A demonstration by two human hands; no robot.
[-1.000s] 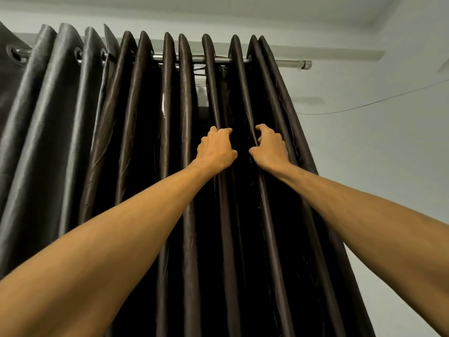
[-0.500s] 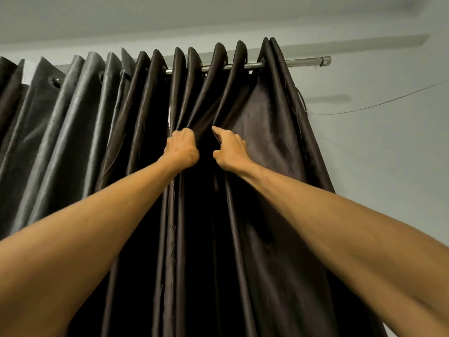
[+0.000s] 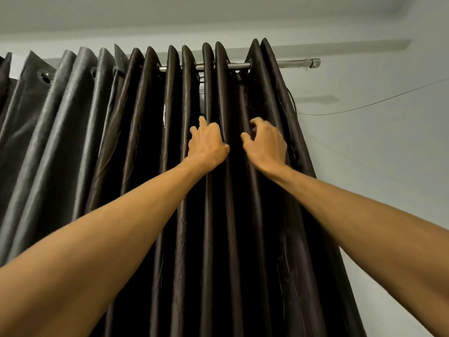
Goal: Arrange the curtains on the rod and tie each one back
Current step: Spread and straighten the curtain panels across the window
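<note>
Since the eyelet curtain (image 3: 267,227) looks soft and slippery, pinch pleat ridges below the rod (image 3: 291,63); left hand (image 3: 209,144) grip unclear, right hand (image 3: 266,147) released.

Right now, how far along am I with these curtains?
Done: the dark curtain hangs on the rod in fairly even pleats near its right end. In hand: your left hand and right hand are at neighbouring folds, fingers curled; whether they grip is unclear. Left: no tie-back shows on it or on the grey curtain, so both need tying.
</note>
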